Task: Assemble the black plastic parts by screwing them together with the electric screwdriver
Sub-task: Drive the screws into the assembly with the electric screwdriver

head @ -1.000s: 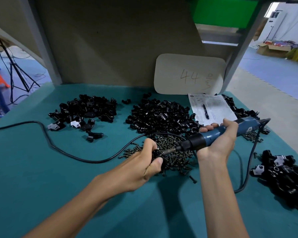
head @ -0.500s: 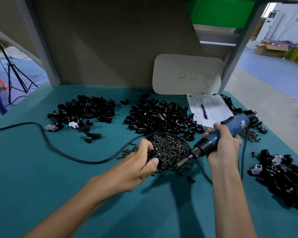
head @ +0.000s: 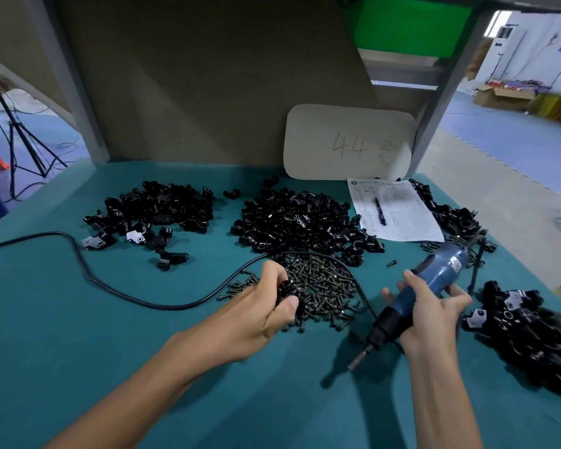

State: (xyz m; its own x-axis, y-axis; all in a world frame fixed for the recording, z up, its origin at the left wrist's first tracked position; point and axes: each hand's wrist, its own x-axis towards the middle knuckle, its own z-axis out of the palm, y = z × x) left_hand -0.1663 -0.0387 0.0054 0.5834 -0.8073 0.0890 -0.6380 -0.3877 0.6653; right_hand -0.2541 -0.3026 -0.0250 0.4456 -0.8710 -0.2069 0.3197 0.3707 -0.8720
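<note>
Between thumb and curled fingers of the left hand [head: 256,309]: one small black plastic part [head: 289,290], gripped tight and held at the near-left edge of the screw pile [head: 324,286]. Mostly hidden by the fingers, so can't tell if a screw is already seated in it.

Right hand [head: 434,315] is wrapped round the blue electric screwdriver [head: 441,273]. Its bit [head: 358,359] points down and left at the teal table [head: 78,367], near side of the right hand, well apart from the part. Bit is not engaged.

The tool's black cable [head: 110,286] runs in from left of the left hand, loops behind its fingers over the screws and drops between the two hands.

Beyond the hands are two heaps of loose black parts: centre heap [head: 295,218] and left heap [head: 156,205]. More parts lie right of the right hand [head: 531,338]. A paper sheet [head: 402,222] with a pen [head: 380,211] is beyond the right hand, and a card marked 44 [head: 347,144] stands behind it.

Risks, as judgement:
- The bit has to swing back to a tiny target, and a poor line-up could cam out or slip onto the fingertips.
- The part is held only by finger grip, so torque may spin it.
- The cable across the pile could snag and scatter screws.
</note>
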